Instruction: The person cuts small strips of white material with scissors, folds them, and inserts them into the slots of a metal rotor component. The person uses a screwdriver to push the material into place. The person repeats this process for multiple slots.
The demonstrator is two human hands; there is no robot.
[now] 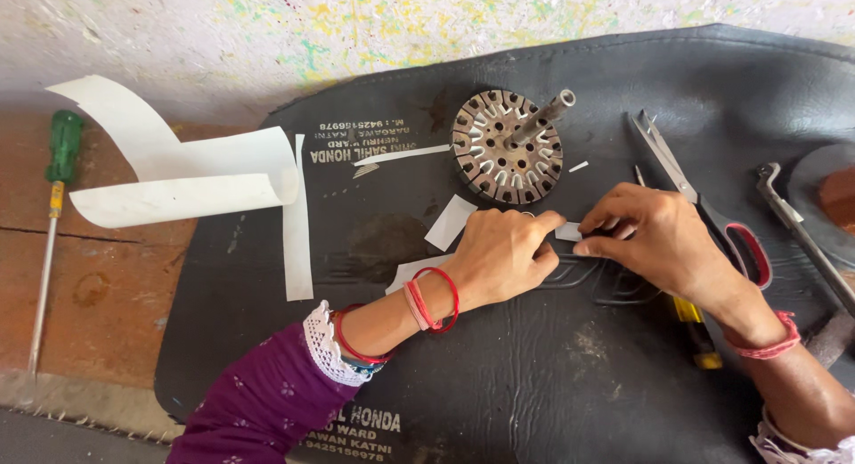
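Note:
My left hand and my right hand meet over a black mat, both pinching a small white paper piece between their fingertips. Just beyond the hands lies a round slotted metal stator core with a steel shaft sticking out of its middle. Cut white paper slips lie beside my left hand. Red-handled scissors rest on the mat behind my right hand.
A long curled strip of white paper lies at the left, partly on the mat. A green-handled screwdriver rests on the brown floor at far left. A metal tool lies at the right, and a yellow-handled tool sits under my right wrist.

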